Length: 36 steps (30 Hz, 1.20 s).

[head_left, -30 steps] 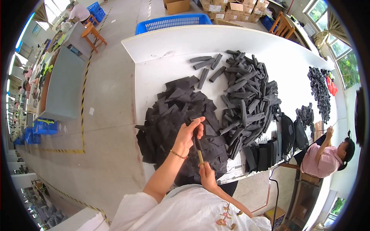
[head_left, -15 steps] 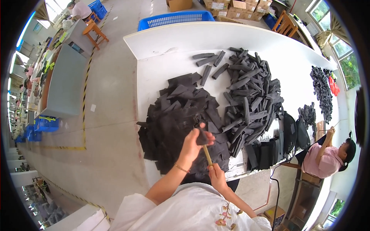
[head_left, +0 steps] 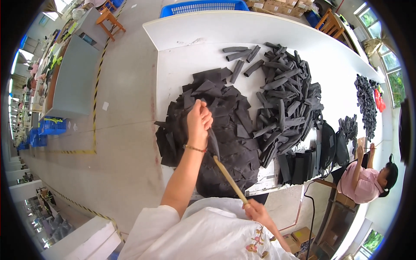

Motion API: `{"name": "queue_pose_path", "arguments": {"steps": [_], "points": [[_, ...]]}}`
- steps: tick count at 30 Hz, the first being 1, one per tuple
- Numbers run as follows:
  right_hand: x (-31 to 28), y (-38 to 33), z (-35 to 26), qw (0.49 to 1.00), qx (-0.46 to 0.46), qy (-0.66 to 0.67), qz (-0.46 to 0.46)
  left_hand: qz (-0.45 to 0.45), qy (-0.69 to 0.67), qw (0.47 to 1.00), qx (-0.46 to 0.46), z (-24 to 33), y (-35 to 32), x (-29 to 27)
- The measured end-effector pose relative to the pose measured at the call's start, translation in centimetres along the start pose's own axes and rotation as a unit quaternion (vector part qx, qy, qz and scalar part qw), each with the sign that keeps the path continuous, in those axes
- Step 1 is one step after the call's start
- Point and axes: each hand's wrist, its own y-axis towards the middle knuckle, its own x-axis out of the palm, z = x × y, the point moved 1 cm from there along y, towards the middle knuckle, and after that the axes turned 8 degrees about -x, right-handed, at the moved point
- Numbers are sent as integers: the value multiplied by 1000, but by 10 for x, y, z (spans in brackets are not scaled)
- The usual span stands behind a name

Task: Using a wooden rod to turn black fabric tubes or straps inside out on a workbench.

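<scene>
My left hand (head_left: 199, 121) is closed over the pile, gripping a black fabric piece (head_left: 212, 143) whose narrow end trails down beside my wrist. In my right hand (head_left: 256, 211), near my body, is the lower end of a pale wooden stick (head_left: 229, 178). The stick slants up and left, and its upper tip lies close to the trailing fabric; whether they touch I cannot tell. Beneath both is a wide heap of flat black fabric pieces (head_left: 229, 125). A second heap, of black fabric tubes (head_left: 288, 102), lies to its right.
The white table (head_left: 182, 60) has a raised back panel (head_left: 242, 30), with a blue crate (head_left: 203, 7) behind it. Several black strips (head_left: 299, 167) stand by the front edge. A person in pink (head_left: 362, 182) works at the right, and a black cable (head_left: 313, 212) hangs below the table.
My left hand has moved up and left with the fabric piece. My right hand has drawn the stick back toward my body, and the stick's upper end, formerly covered by the fabric, now shows.
</scene>
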Motion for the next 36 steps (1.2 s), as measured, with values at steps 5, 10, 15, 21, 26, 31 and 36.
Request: {"name": "queue_pose_path", "arguments": {"steps": [5,10,15,21,26,31,36], "points": [[7,80,-52,947,-253,-12,195,121,-160,977,-67,-45,0,3],[2,151,-88,906,-317,89,267,149,-65,986,-44,-56,-20,27],[-19,166,-118,912,-272,166,256,111,-22,991,-73,-61,-24,24],[-44,173,-122,911,-278,136,272,-285,490,817,-102,-67,-42,29],[-72,183,-135,865,-314,31,390,-228,292,908,-196,-109,-77,20],[-157,204,-190,785,-354,207,465,-266,322,873,-252,-130,-97,-25],[-190,236,-159,821,-315,53,473,-274,624,669,297,-100,-41,31]]}}
